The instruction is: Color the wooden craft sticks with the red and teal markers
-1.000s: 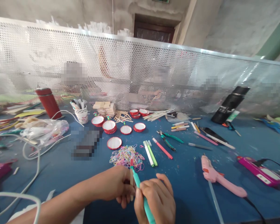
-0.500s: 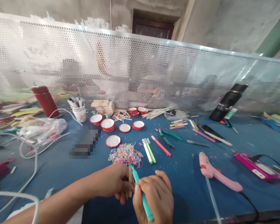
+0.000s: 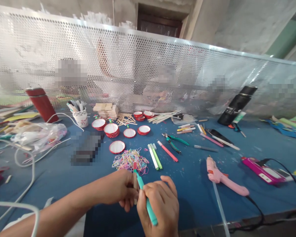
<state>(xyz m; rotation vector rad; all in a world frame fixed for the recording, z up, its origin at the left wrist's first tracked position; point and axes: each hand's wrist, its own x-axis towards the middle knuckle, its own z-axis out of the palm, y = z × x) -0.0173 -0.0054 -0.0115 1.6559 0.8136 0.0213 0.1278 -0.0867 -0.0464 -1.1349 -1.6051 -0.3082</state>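
My left hand pinches a flat wooden craft stick, held upright with a red tip and a teal band under it. In my right hand is a teal marker pen, its tip against the stick near the coloured end. Just beyond my hands lies a loose heap of pastel rubber bands. Beside the heap are a white-and-green marker, a green marker and a red marker. A round white disc with a red rim sits behind the rubber bands.
Stacked red-rimmed discs, craft sticks and a cup of pens stand farther back. Green-handled pliers lie mid-table. At right are a pink glue gun and black bottle; at left, a red bottle and white cable.
The view has shifted slightly, so the whole scene sits a little farther left and up. Both hands keep their holds, with the teal marker still at the stick's coloured end.
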